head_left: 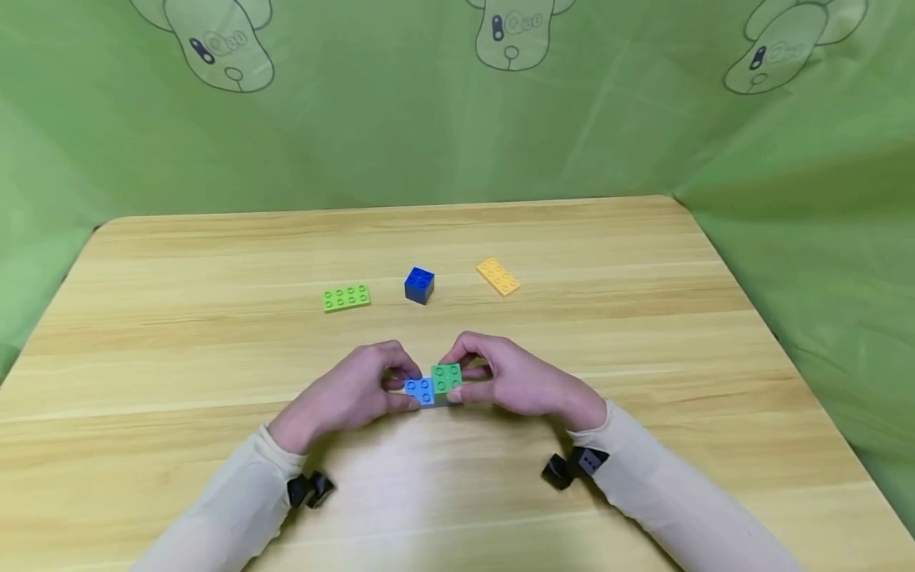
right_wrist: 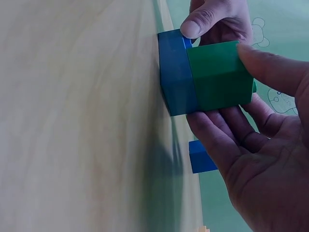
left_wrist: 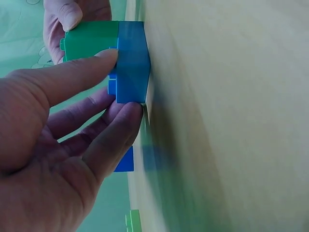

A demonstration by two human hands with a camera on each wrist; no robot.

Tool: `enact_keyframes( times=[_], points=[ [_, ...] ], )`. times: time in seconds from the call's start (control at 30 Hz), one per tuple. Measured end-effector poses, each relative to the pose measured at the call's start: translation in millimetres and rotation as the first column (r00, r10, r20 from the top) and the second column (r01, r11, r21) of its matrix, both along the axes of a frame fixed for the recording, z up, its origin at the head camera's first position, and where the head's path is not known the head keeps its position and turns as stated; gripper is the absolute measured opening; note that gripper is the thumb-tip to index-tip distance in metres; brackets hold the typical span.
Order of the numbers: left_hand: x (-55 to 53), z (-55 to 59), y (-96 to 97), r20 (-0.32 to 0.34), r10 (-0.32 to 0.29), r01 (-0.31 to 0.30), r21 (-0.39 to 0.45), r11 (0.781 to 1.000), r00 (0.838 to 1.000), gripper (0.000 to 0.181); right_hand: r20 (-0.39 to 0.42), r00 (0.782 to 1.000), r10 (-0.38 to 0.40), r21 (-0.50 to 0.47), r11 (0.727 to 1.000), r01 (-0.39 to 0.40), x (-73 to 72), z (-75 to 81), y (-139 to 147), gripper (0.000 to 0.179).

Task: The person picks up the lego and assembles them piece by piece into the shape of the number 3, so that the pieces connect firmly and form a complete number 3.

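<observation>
A light blue brick (head_left: 418, 390) lies low at the table in front of me, its left studs bare. On its right end sits a taller green brick (head_left: 446, 377), flush against the blue one in the right wrist view. My left hand (head_left: 360, 387) grips the blue brick's left end, thumb on the near side and fingers behind. With thumb and fingertips my right hand (head_left: 516, 376) pinches the green brick (right_wrist: 219, 76). In the left wrist view, the blue brick (left_wrist: 132, 63) shows its long side, close over the tabletop.
Beyond the hands lie a lime green flat plate (head_left: 346, 298), a dark blue brick (head_left: 419, 285) and a yellow-orange flat plate (head_left: 498, 276). The wooden table (head_left: 179, 342) ends at a green curtain (head_left: 400, 135) with printed dog outlines.
</observation>
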State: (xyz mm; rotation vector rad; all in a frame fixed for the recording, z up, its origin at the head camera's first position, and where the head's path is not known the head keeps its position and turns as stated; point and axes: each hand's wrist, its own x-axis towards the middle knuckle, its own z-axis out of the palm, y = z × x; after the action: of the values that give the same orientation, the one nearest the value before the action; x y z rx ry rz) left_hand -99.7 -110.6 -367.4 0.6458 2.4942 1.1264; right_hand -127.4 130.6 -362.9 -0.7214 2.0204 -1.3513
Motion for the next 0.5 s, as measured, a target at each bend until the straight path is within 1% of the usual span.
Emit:
enact_keyframes(
  times=[0.23, 0.3, 0.43, 0.5],
  points=[
    [-0.7, 3.2, -1.2, 0.03, 0.0, 0.0, 0.005, 1.0, 1.0, 0.026, -0.002, 1.0, 0.02, -0.004, 1.0, -0.02, -0.5, 2.7, 0, 0.026],
    [-1.2, 4.4, -3.0, 0.05, 0.007, -0.008, 0.015, 1.0, 0.999, 0.025, -0.004, 1.0, 0.019, -0.002, 1.0, -0.019, -0.4, 3.0, 1, 0.026],
    [-3.7, 4.8, -10.5, 0.092, 0.045, -0.049, 0.046, 0.998, 0.995, 0.023, -0.015, 1.0, 0.015, 0.016, 1.0, -0.015, 0.3, 3.0, 1, 0.026],
    [-5.2, 5.7, -15.2, 0.093, 0.069, -0.076, 0.069, 0.995, 0.993, 0.022, -0.024, 1.0, 0.016, 0.028, 1.0, -0.015, 0.3, 3.1, 2, 0.026]
  ],
)
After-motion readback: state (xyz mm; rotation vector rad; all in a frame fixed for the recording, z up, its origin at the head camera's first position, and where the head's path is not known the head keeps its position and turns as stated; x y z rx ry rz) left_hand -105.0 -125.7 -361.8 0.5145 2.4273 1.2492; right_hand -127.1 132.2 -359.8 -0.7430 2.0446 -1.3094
